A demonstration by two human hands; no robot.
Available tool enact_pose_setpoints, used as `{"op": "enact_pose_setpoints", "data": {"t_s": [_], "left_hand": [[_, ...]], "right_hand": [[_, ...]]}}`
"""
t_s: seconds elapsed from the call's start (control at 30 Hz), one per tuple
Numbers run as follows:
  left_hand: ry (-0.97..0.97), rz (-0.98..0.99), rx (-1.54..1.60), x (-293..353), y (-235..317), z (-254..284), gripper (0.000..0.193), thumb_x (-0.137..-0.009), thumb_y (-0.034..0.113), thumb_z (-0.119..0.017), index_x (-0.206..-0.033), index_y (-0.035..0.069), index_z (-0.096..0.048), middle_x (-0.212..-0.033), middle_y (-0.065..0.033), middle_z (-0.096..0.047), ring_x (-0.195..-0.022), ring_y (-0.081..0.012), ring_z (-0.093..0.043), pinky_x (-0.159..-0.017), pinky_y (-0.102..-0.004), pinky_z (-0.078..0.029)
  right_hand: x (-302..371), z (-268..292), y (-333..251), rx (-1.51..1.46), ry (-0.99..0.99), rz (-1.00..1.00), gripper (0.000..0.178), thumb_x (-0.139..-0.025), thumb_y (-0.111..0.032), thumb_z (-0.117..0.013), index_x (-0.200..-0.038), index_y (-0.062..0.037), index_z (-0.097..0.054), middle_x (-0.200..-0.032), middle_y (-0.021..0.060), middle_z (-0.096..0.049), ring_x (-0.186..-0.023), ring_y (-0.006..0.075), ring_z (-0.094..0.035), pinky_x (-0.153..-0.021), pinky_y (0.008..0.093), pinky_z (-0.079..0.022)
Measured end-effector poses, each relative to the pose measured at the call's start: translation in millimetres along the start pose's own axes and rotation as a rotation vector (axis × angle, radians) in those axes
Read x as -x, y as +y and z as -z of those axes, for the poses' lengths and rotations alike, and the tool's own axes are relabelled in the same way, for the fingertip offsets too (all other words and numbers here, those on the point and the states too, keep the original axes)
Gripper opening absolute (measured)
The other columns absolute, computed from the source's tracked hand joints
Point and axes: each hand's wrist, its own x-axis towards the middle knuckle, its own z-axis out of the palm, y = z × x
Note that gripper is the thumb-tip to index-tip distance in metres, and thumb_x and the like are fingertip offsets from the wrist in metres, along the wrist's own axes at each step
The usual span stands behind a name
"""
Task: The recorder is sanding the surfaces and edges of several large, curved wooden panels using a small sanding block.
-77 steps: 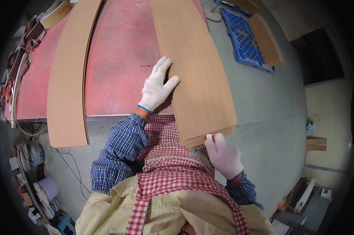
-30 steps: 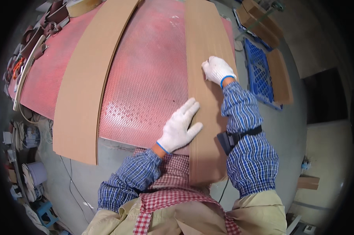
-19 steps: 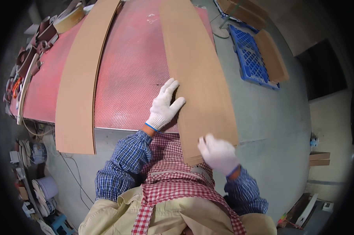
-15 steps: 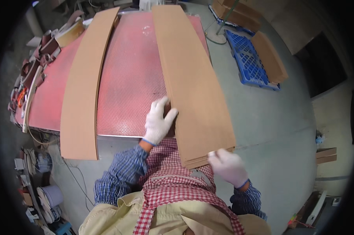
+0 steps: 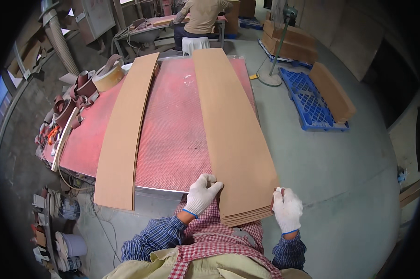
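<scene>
A stack of long, thin brown boards [image 5: 235, 135] lies lengthwise on the red table, its near end jutting over the front edge toward my apron. The near layers are slightly fanned. My left hand [image 5: 202, 194], in a white glove, presses at the stack's left edge with fingers curled and thumb against the boards; whatever lies under the fingers is hidden. At the right edge, close to the near corner, my gloved right hand [image 5: 288, 209] pinches a small reddish-brown piece of sandpaper [image 5: 278, 191] against the boards' side.
Another brown board stack [image 5: 121, 139] lies left on the red table [image 5: 172, 144]. Sanding belts [image 5: 63, 109] and a tape roll [image 5: 108, 79] crowd the table's left side. A blue pallet [image 5: 307, 100] and fan stand [image 5: 270, 79] are on the right. A person [image 5: 198, 18] sits beyond.
The view has tilted up, bringing the seated person in. My left hand has slid nearer along the stack's left edge. My right hand has moved from the near end to the right edge.
</scene>
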Motion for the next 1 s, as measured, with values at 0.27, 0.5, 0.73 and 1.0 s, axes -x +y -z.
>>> {"op": "enact_pose_setpoints", "data": {"t_s": [0.27,0.5,0.73,1.0], "left_hand": [[-0.046,0.114,0.102,-12.7,-11.3,11.8,0.034,-0.088,0.028,-0.071,-0.102,-0.003,-0.064,-0.084,-0.0078,-0.069,-0.075,-0.0137,-0.065,-0.069,-0.0303,-0.054],[-0.096,0.230,0.392,-17.9,-7.6,58.7,0.025,-0.097,0.024,-0.061,-0.102,0.000,-0.064,-0.084,-0.0031,-0.066,-0.069,-0.0124,-0.063,-0.064,-0.0272,-0.053],[-0.105,0.427,0.556,-22.3,-18.6,136.9,0.029,-0.099,0.020,-0.057,-0.118,-0.001,-0.062,-0.093,-0.0076,-0.068,-0.083,-0.0187,-0.065,-0.078,-0.0344,-0.055],[-0.051,0.374,0.418,-46.9,-20.7,110.6,0.014,-0.097,0.021,-0.062,-0.101,0.008,-0.064,-0.090,-0.0020,-0.065,-0.082,-0.0132,-0.060,-0.076,-0.0301,-0.049]], "right_hand": [[4.1,-6.3,-16.6,0.056,0.040,0.229,0.023,-0.088,-0.027,-0.064,-0.081,-0.0057,-0.068,-0.079,0.0132,-0.069,-0.078,0.0337,-0.064,-0.074,0.0468,-0.048],[14.5,-0.8,-30.3,-0.088,-0.092,0.232,0.028,-0.088,-0.029,-0.066,-0.073,-0.0064,-0.061,-0.071,0.0146,-0.065,-0.070,0.0352,-0.064,-0.065,0.0483,-0.048],[17.7,-19.9,-21.4,-0.256,-0.085,0.167,0.030,-0.087,-0.031,-0.069,-0.073,-0.0063,-0.058,-0.062,0.0178,-0.062,-0.059,0.0383,-0.064,-0.056,0.0484,-0.051],[14.4,-28.8,-21.9,-0.130,0.031,0.283,0.027,-0.086,-0.030,-0.069,-0.075,-0.0071,-0.059,-0.062,0.0155,-0.061,-0.059,0.0356,-0.064,-0.057,0.0463,-0.051]]}}
